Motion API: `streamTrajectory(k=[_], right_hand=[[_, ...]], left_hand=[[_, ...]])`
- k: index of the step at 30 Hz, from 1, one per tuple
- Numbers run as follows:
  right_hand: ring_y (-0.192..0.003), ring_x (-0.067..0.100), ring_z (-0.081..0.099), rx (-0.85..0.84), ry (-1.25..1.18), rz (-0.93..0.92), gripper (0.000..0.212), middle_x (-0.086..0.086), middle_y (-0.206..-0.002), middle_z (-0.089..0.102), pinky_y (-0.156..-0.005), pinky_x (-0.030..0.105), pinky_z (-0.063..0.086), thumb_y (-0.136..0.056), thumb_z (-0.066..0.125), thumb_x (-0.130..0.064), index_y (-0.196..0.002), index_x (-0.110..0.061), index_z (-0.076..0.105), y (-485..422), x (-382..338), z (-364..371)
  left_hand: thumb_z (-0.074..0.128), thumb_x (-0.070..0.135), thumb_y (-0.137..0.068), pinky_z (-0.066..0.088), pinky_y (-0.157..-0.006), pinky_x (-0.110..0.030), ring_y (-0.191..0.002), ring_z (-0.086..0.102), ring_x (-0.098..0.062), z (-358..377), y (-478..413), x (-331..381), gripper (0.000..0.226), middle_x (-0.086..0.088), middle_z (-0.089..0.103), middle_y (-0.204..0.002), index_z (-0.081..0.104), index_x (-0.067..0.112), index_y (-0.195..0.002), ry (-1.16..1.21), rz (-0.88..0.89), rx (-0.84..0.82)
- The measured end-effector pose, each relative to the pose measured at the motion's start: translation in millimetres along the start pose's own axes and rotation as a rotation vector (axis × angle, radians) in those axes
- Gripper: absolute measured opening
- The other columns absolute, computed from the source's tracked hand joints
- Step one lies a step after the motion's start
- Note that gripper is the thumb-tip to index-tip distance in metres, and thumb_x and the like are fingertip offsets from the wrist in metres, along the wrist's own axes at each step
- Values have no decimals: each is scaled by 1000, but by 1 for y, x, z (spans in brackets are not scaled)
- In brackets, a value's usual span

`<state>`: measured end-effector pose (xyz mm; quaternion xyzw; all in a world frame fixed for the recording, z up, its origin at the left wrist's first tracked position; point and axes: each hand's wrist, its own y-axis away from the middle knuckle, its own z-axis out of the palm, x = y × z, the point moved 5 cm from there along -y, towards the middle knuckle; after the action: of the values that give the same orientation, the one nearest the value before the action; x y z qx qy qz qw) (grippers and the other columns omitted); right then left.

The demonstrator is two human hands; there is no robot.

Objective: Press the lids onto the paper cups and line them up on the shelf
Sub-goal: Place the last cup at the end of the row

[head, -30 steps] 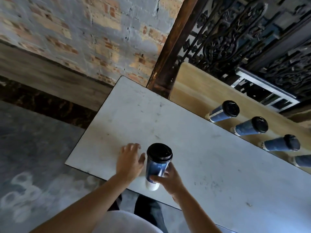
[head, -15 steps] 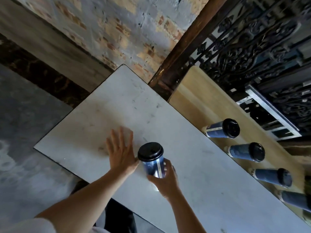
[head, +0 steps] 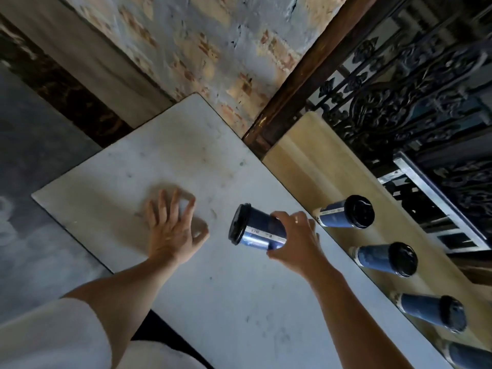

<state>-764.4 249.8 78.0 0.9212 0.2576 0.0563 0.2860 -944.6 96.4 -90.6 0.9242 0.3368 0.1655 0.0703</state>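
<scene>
My right hand [head: 295,242] grips a dark blue paper cup [head: 257,230] with a black lid, held in the air above the white table [head: 239,302], tilted with the lid pointing left. My left hand [head: 173,226] rests flat on the table with its fingers spread, holding nothing. On the wooden shelf [head: 314,161] to the right, several lidded blue cups stand in a row: the nearest to my hand [head: 344,213], then another [head: 386,259], and a third [head: 431,312]. One more cup [head: 468,355] is cut off at the lower right corner.
A worn brick wall [head: 213,43] and a brown post [head: 300,78] rise behind the table. Black ornate ironwork [head: 412,89] lines the far side of the shelf. Grey floor [head: 32,182] lies beyond the table's left edge.
My right hand has lifted the lidded cup and carried it right toward the shelf, tilting it. My left hand has come away from the cup and spread on the table.
</scene>
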Motion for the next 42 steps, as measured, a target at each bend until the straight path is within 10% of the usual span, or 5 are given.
streamTrajectory(k=[16,42], right_hand=[[-125,39,33,84,1173,-32,51,16,-134,38,-111,60,24,-86,64,-35,-133,-20,52,17,-25,-93],[-125,40,34,63,1167,-60,49,17,-133,37,-110,57,22,-87,64,-27,-134,-18,50,13,-39,-62]], left_hand=[[41,67,-72,-14,-118,-51,-144,21,-49,-11,-1,3,81,-18,33,-155,53,23,-139,49,14,68],[38,66,-76,6,-120,-59,-146,19,-47,-8,0,1,80,-18,31,-157,49,24,-143,22,-6,85]])
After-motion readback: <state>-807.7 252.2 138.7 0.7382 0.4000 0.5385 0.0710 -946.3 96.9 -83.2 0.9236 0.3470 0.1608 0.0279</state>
